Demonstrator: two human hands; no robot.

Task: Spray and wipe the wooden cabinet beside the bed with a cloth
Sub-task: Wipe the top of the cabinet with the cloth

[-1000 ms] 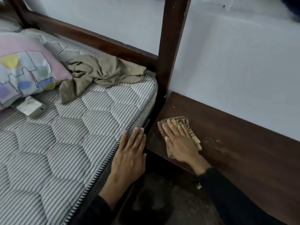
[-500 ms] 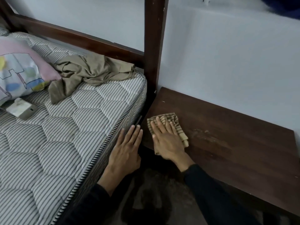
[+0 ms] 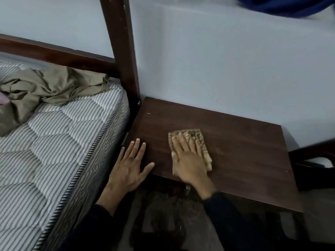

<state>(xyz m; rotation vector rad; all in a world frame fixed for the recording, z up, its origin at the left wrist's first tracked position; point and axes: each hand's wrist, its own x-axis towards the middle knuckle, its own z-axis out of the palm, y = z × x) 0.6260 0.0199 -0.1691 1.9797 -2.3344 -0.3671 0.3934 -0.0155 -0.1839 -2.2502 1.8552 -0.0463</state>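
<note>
On the cabinet [image 3: 235, 151] top, right hand [image 3: 188, 160] flat, pressing the cloth [image 3: 197, 138]; left hand [image 3: 129, 164] open, empty, fingers spread at its corner.

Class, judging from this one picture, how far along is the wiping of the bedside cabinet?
Done: nothing certain; no spray bottle shows. In hand: the right hand presses the striped cloth flat on the cabinet top near its front edge; the left hand rests on the front left corner. Left: probably the right half.
</note>
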